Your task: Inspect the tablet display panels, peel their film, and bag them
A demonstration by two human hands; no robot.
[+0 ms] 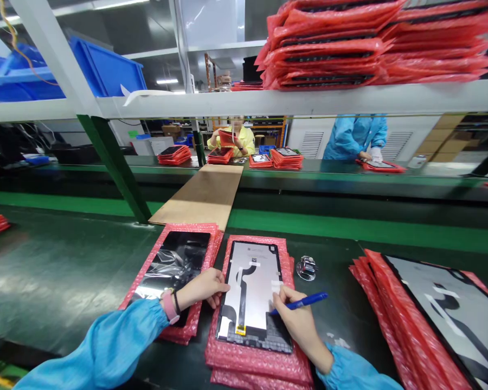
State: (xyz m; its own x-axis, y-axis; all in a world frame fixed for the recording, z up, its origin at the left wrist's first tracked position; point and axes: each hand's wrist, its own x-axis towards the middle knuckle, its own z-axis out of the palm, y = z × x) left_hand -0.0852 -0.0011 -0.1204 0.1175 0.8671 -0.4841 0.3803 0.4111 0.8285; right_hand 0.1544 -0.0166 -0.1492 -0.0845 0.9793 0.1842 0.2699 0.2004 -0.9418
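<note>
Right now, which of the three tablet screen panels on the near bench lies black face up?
The leftmost panel, beneath the left wrist: glossy black. The middle panel and right panel show grey backs.

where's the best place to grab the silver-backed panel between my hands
I'd grip the panel by its two long edges, coming in from left and right. It lies flat on red bubble wrap, with a dark flex strip along its upturned back, so the edges look safer than the middle. Your left hand is at the left edge; your right hand holds a blue pen.
</note>
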